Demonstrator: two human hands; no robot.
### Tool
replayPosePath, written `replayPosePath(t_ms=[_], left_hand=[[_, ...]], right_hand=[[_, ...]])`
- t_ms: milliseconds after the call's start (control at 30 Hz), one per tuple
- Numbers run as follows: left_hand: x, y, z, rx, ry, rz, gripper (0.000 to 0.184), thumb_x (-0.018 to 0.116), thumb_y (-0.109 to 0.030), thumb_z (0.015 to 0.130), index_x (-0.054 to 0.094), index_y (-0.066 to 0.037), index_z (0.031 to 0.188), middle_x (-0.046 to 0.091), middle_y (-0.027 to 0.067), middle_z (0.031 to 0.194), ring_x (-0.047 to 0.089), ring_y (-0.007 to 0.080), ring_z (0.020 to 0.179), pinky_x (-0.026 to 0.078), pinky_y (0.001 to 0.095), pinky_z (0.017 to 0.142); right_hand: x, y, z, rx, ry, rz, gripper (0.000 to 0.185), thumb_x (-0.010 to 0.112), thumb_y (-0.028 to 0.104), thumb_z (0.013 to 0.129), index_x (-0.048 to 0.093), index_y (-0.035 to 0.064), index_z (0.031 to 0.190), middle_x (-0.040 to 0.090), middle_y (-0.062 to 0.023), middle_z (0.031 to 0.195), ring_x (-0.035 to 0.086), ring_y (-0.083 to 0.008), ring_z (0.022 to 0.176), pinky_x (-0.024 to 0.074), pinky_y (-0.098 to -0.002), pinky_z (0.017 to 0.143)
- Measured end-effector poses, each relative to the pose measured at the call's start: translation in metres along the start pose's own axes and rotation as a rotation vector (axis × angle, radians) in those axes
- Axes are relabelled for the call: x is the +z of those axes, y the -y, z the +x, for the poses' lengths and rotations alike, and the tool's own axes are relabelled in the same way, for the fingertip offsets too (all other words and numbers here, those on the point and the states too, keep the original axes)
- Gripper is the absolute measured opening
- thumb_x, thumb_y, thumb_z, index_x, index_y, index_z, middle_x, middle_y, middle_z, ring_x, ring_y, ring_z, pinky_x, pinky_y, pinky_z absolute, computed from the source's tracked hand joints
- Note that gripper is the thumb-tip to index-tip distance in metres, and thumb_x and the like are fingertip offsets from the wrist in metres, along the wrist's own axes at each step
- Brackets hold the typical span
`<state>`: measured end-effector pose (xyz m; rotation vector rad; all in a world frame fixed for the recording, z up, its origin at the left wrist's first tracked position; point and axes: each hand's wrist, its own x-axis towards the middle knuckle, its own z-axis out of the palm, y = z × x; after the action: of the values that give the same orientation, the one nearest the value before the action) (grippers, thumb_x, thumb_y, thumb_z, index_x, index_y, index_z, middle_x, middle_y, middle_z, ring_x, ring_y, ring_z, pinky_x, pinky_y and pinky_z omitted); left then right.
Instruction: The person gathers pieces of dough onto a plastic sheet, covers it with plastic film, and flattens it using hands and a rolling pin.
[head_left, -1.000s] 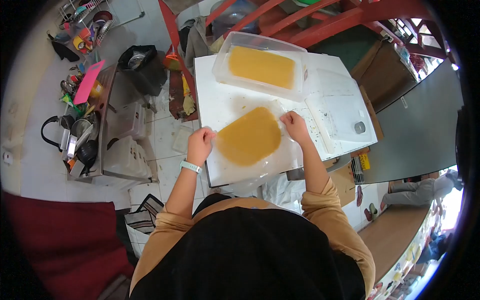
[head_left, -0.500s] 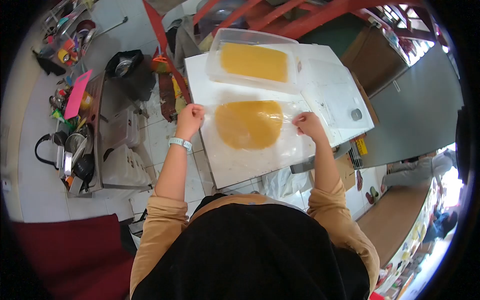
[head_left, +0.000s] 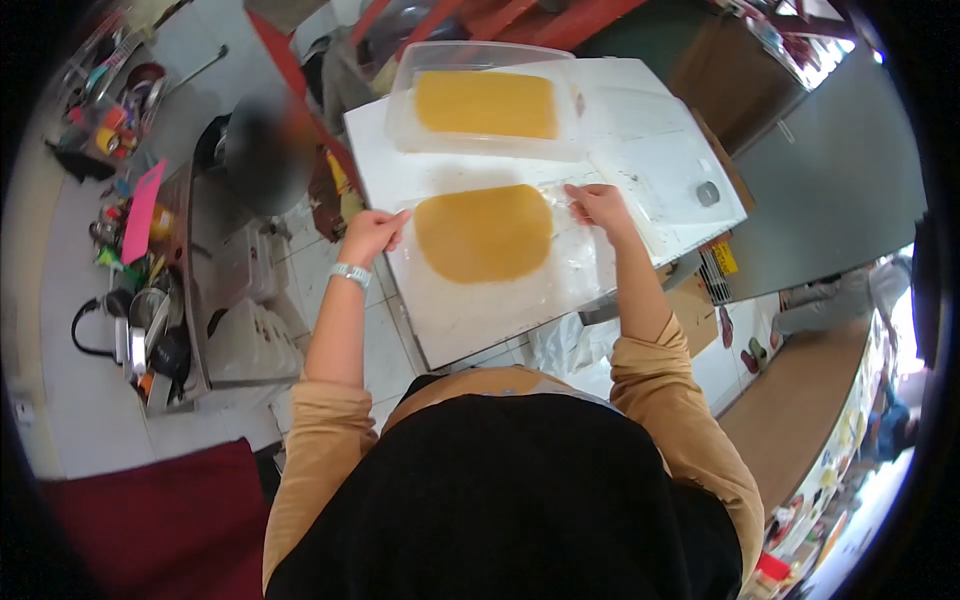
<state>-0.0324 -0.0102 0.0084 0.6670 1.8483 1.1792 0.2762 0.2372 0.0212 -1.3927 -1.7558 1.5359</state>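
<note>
A flat yellow slab (head_left: 484, 235) with rounded corners, possibly dough, lies on the white table with clear plastic film (head_left: 580, 255) around it. My left hand (head_left: 372, 236), wearing a pale watch, pinches the film's left side near the table edge. On the opposite side, my right hand (head_left: 604, 208) pinches the film by the slab's upper right corner. Behind the slab stands a clear plastic container (head_left: 400, 120) with another yellow sheet (head_left: 487, 104) in it.
The white table (head_left: 440, 335) carries a small grey round object (head_left: 708, 193) at right. To the left is a metal counter crowded with pans and utensils (head_left: 150, 320). A dark blurred shape (head_left: 265, 150) shows beside it. Someone in grey trousers (head_left: 825, 307) is at far right.
My right hand has shifted up to the slab's upper corner, still pinching film. The film over the slab looks smoother, and the slab's outline is squarer. The view has shifted slightly.
</note>
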Motion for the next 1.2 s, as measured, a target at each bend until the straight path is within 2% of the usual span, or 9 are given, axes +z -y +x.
replayPosePath(t_ms=[33,167,300,367,500,700,900,1067,1200], left_hand=[[0.0,0.0,0.0,0.016,-0.005,-0.005,0.016,0.07,-0.013,0.083,0.065,0.003,0.083,0.062,0.0035,0.065,0.051,0.0085,0.051,0.04,0.0228,0.047],[0.006,-0.002,0.002,0.025,-0.065,-0.165,0.021,0.069,-0.017,0.086,0.064,0.004,0.085,0.065,0.0081,0.072,0.06,0.0136,0.057,0.048,0.0251,0.051],[0.01,-0.02,-0.001,-0.203,-0.044,-0.338,0.024,0.07,-0.02,0.086,0.065,0.003,0.09,0.068,0.0111,0.084,0.068,0.0188,0.07,0.055,0.0272,0.061],[0.014,-0.016,0.0,-0.187,-0.03,-0.247,0.025,0.07,-0.02,0.086,0.065,0.004,0.092,0.068,0.0112,0.084,0.068,0.0187,0.071,0.055,0.0267,0.061],[0.014,-0.016,0.002,-0.103,-0.03,-0.182,0.027,0.07,-0.02,0.086,0.065,0.006,0.094,0.068,0.0107,0.084,0.067,0.0172,0.07,0.055,0.0256,0.061],[0.004,-0.004,0.016,-0.153,0.052,-0.524,0.024,0.07,-0.017,0.086,0.065,0.003,0.098,0.066,0.005,0.081,0.062,0.0126,0.066,0.054,0.0231,0.062],[0.002,0.0,0.023,-0.142,0.061,-0.602,0.021,0.069,-0.015,0.087,0.064,0.001,0.099,0.064,0.0017,0.08,0.061,0.0092,0.068,0.053,0.0209,0.064],[-0.012,0.014,0.039,-0.105,0.133,-0.636,0.024,0.067,-0.015,0.088,0.062,0.002,0.104,0.066,0.0046,0.085,0.063,0.0131,0.071,0.055,0.0255,0.068],[-0.002,0.001,0.027,-0.117,0.023,-0.525,0.024,0.066,-0.018,0.089,0.063,0.002,0.101,0.066,0.0049,0.085,0.063,0.014,0.069,0.055,0.0276,0.067]], right_hand=[[0.0,0.003,0.0,-0.053,0.039,-0.051,0.031,0.073,0.025,0.082,0.065,-0.0042,0.073,0.059,-0.0047,0.06,0.053,-0.0107,0.05,0.042,-0.0247,0.047],[0.005,0.006,0.007,-0.076,0.163,0.149,0.022,0.066,0.017,0.087,0.063,-0.0035,0.079,0.061,-0.0062,0.067,0.057,-0.0118,0.057,0.0471,-0.0253,0.051],[0.011,0.015,0.003,0.251,0.211,0.385,0.025,0.065,0.018,0.089,0.059,-0.0058,0.094,0.065,-0.0116,0.079,0.064,-0.0175,0.066,0.0575,-0.0295,0.066],[0.011,0.02,-0.001,0.341,0.296,0.401,0.028,0.063,0.018,0.09,0.057,-0.0072,0.101,0.066,-0.0148,0.086,0.068,-0.021,0.073,0.0596,-0.0315,0.074],[0.009,0.004,0.013,0.261,0.344,0.502,0.027,0.058,0.015,0.093,0.057,-0.0085,0.106,0.066,-0.0173,0.093,0.068,-0.0231,0.082,0.0594,-0.0302,0.075],[0.007,-0.004,0.012,0.283,0.25,0.527,0.025,0.055,0.013,0.094,0.057,-0.0077,0.108,0.066,-0.0168,0.098,0.067,-0.0217,0.087,0.0583,-0.0278,0.079],[0.009,-0.009,0.021,0.354,0.282,0.726,0.023,0.056,0.015,0.095,0.059,-0.0043,0.106,0.067,-0.0136,0.097,0.067,-0.02,0.088,0.058,-0.0266,0.078],[0.008,-0.016,0.03,0.287,0.305,0.813,0.024,0.056,0.015,0.094,0.058,-0.0045,0.107,0.067,-0.0136,0.098,0.067,-0.0199,0.088,0.0578,-0.0273,0.079],[0.006,-0.01,0.026,0.213,0.272,0.527,0.027,0.057,0.016,0.094,0.058,-0.0048,0.111,0.067,-0.015,0.098,0.067,-0.0211,0.089,0.0575,-0.0289,0.08]])
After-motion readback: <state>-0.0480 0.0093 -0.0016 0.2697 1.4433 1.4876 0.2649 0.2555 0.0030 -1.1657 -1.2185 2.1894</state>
